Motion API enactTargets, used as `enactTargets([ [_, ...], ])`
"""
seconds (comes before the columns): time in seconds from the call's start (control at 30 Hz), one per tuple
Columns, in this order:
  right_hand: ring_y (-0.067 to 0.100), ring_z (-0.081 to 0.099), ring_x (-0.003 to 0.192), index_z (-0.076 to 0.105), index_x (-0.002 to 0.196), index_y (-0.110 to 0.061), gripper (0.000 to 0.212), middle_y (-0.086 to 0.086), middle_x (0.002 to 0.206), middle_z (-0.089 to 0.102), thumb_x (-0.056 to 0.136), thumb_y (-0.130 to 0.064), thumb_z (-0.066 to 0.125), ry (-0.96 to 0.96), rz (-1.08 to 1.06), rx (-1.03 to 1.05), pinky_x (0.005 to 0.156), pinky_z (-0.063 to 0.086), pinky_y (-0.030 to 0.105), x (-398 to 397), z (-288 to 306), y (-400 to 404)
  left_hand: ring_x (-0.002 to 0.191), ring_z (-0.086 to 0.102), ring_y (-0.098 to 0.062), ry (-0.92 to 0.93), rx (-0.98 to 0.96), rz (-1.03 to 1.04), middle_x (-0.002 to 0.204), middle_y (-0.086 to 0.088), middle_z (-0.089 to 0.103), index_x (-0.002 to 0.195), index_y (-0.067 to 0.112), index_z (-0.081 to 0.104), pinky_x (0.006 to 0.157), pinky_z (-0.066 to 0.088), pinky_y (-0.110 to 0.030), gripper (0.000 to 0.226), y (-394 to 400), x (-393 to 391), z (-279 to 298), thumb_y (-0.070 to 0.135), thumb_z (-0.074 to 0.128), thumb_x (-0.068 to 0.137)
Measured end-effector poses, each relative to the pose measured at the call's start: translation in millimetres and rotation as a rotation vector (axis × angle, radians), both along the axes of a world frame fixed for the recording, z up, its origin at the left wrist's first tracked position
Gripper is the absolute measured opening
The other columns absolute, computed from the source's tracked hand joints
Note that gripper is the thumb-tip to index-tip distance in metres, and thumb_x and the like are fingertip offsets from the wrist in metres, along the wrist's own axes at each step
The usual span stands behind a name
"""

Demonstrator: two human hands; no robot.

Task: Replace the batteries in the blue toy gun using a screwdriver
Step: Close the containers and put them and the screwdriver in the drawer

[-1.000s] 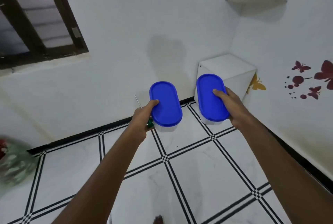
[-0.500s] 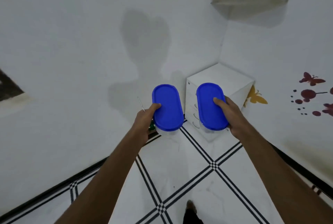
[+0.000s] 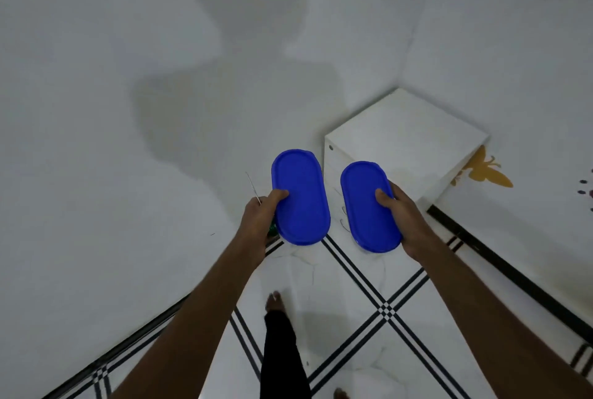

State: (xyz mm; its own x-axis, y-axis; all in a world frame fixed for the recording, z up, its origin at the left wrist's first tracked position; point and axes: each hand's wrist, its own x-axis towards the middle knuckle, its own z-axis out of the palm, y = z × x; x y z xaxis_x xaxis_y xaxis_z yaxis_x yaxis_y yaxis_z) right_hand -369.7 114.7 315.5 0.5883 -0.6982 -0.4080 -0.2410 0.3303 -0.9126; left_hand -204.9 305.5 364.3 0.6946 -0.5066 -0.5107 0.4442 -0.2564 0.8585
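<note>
Left hand (image 3: pixel 256 222) grips a blue-lidded box (image 3: pixel 300 196) plus screwdriver (image 3: pixel 253 188); right hand (image 3: pixel 406 222), at 3 o'clock, grips another (image 3: pixel 369 206), contents hidden

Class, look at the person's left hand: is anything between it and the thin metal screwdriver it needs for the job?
Nothing stands between them: the left hand already grips the thin metal screwdriver with its green handle, alongside a blue-lidded oval container. The right hand holds a second blue-lidded container. No toy gun is visible.

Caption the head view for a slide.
Left hand carries blue-lidded container plus screwdriver; right hand carries another.
</note>
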Motion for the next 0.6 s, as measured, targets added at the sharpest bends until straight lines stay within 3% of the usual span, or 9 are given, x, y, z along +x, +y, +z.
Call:
enactTargets([
  [0.07,0.020,0.063,0.107,0.060,0.119,-0.034,0.021,-0.005,0.119,0.067,0.099,-0.029,0.054,0.030,-0.039,0.041,0.089,0.054,0.041,25.9,-31.9,-19.3,0.091,0.066,-0.028,0.020,0.040,-0.014,0.102,-0.013,0.067,0.097,0.008,0.057,0.073,0.051,-0.036,0.032,-28.1,34.8,-29.4,0.035,0.068,0.084],
  [0.2,0.024,0.062,0.110,0.055,0.131,-0.026,0.031,0.001,0.126,0.064,0.101,-0.025,0.051,0.173,-0.056,0.076,0.087,0.054,0.041,72.3,-104.3,-47.4,0.102,0.066,-0.031,0.117,0.109,-0.053,0.114,-0.017,0.067,0.115,0.000,0.058,0.071,0.054,-0.037,0.054,-78.4,100.1,-91.0,0.039,0.071,0.080],
  [0.3,0.020,0.063,0.101,0.046,0.142,-0.020,0.041,0.003,0.126,0.061,0.101,-0.023,0.050,0.272,-0.093,0.071,0.075,0.055,0.032,98.7,-144.7,-60.8,0.106,0.065,-0.035,0.142,0.176,-0.113,0.116,-0.020,0.065,0.102,0.005,0.055,0.078,0.056,-0.043,0.062,-106.3,140.7,-122.6,0.048,0.076,0.062],
  [0.4,0.012,0.062,0.087,0.037,0.147,-0.025,0.049,-0.002,0.107,0.061,0.100,-0.022,0.053,0.360,-0.176,0.100,0.061,0.050,0.025,130.3,-185.4,-81.9,0.106,0.064,-0.037,0.133,0.235,-0.169,0.110,-0.021,0.065,0.092,0.010,0.049,0.084,0.055,-0.048,0.053,-138.4,181.7,-159.2,0.046,0.076,0.062],
  [0.47,0.018,0.063,0.091,0.031,0.150,-0.030,0.056,0.004,0.110,0.061,0.099,-0.024,0.055,0.382,-0.202,0.141,0.065,0.050,0.028,143.9,-206.7,-92.2,0.107,0.064,-0.036,0.145,0.259,-0.206,0.114,-0.019,0.065,0.100,0.007,0.053,0.085,0.055,-0.048,0.052,-154.2,196.7,-175.2,0.043,0.075,0.069],
  [0.6,0.030,0.059,0.109,0.020,0.153,-0.037,0.067,0.009,0.126,0.057,0.097,-0.028,0.057,0.426,-0.195,0.149,0.087,0.051,0.043,165.2,-240.1,-116.1,0.105,0.065,-0.031,0.176,0.310,-0.212,0.115,-0.015,0.066,0.113,0.002,0.054,0.086,0.055,-0.047,0.045,-173.7,212.0,-202.5,0.033,0.071,0.084],
])
